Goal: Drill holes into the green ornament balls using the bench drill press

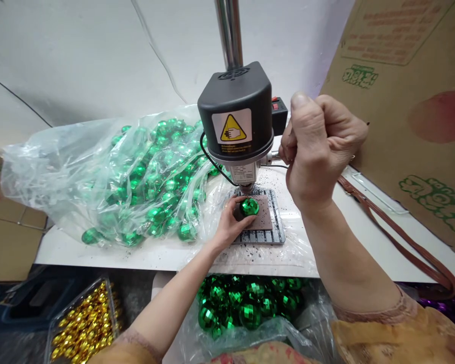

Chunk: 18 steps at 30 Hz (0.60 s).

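My left hand (pixel 233 222) pinches a shiny green mirror-faceted ball (pixel 249 207) between thumb and fingers. The ball rests on a flat brown board (pixel 264 215) on the slotted metal base (pixel 278 235) of a small bench drill press (pixel 235 114). Just above the ball is the drill's lower end; I cannot tell whether the bit touches it. To the right of the motor head, my right hand (pixel 318 146) is closed in a fist around the drill press lever (pixel 275 157), most of which the fingers hide. Dark shavings are scattered over the base.
A clear plastic bag (pixel 60 156) of green balls lies left on the white table (pixel 136 258). More green balls (pixel 250 313) sit below the front edge, beside a bin of gold balls (pixel 85 323). Right are a brown strap (pixel 398 237) and a cardboard box (pixel 413 126).
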Each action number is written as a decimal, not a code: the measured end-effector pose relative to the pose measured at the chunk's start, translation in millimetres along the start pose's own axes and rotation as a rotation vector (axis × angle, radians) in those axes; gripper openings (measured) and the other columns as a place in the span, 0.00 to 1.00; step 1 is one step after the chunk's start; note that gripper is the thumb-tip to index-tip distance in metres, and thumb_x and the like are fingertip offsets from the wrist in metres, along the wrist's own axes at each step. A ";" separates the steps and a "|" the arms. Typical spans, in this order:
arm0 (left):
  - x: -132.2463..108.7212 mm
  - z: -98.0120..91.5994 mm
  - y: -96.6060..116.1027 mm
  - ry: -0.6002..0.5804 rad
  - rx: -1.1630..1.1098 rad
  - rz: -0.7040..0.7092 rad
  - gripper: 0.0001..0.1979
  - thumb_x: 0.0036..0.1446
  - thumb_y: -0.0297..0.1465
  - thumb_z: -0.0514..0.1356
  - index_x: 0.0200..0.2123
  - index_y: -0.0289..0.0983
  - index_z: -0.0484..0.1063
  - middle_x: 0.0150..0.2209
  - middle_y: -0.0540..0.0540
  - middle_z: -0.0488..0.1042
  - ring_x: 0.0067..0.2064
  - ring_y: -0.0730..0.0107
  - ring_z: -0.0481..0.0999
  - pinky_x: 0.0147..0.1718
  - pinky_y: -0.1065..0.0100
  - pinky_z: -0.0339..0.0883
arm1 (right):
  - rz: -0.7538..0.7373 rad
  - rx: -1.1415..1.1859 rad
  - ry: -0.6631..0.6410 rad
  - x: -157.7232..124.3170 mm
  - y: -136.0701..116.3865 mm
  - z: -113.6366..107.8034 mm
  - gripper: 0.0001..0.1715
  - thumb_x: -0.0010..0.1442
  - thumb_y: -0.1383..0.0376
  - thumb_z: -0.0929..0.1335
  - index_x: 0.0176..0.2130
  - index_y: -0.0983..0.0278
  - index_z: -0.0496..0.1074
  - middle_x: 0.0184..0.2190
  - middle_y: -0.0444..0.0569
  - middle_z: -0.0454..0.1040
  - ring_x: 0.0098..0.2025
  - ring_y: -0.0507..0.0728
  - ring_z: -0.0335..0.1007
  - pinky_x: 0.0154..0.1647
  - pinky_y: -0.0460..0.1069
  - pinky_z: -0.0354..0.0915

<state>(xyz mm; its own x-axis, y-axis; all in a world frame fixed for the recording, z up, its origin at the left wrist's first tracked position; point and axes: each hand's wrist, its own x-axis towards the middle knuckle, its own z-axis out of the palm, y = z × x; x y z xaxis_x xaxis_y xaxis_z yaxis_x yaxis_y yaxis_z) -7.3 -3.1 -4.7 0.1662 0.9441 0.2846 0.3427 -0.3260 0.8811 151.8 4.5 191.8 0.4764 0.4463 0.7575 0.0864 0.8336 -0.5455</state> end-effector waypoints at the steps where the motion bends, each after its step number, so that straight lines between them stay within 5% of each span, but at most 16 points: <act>1: -1.1 2.1 1.4 -0.010 -0.015 0.009 0.27 0.53 0.37 0.72 0.54 0.40 0.71 0.53 0.41 0.76 0.56 0.55 0.75 0.59 0.53 0.68 | -0.002 0.002 0.001 0.2 0.1 -0.1 0.29 0.67 0.64 0.66 0.20 0.62 0.49 0.18 0.37 0.46 0.17 0.41 0.45 0.22 0.44 0.50; 18: -3.9 6.9 0.4 -0.042 -0.056 0.043 0.26 0.57 0.36 0.70 0.56 0.40 0.67 0.51 0.42 0.76 0.53 0.58 0.77 0.53 0.57 0.72 | -0.098 -0.022 0.047 -32.8 13.6 -12.9 0.31 0.67 0.59 0.66 0.21 0.62 0.46 0.17 0.39 0.46 0.19 0.45 0.48 0.22 0.48 0.49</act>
<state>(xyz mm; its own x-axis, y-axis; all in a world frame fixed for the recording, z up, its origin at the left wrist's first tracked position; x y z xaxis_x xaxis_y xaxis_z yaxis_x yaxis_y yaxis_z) -1.5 -7.3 -8.1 0.2190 0.9260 0.3074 0.2820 -0.3617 0.8886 148.6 -3.0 154.9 0.5054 0.3464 0.7903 0.1538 0.8650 -0.4776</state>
